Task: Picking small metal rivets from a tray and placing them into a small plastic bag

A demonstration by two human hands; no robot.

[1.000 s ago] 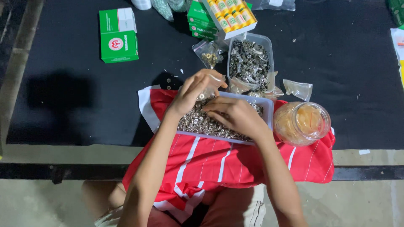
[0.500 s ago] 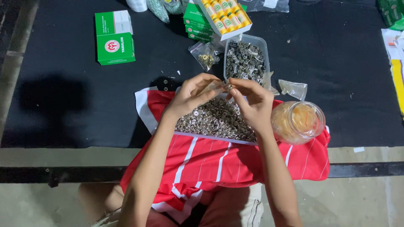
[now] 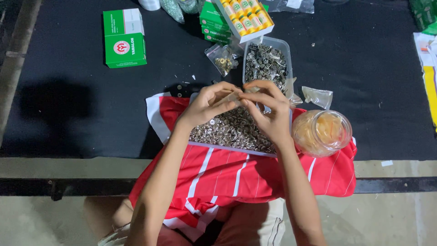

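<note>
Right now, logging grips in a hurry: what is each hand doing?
Left hand: fingers pinched on a small pale piece, kind unclear.
Right hand: pinching the same piece, above the tray of small silver metal snaps.

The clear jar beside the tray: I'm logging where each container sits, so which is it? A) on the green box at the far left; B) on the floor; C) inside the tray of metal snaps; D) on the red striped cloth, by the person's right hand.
D: the clear jar stands on the red striped cloth, just outside the right hand, apart from the tray of metal snaps.
</note>
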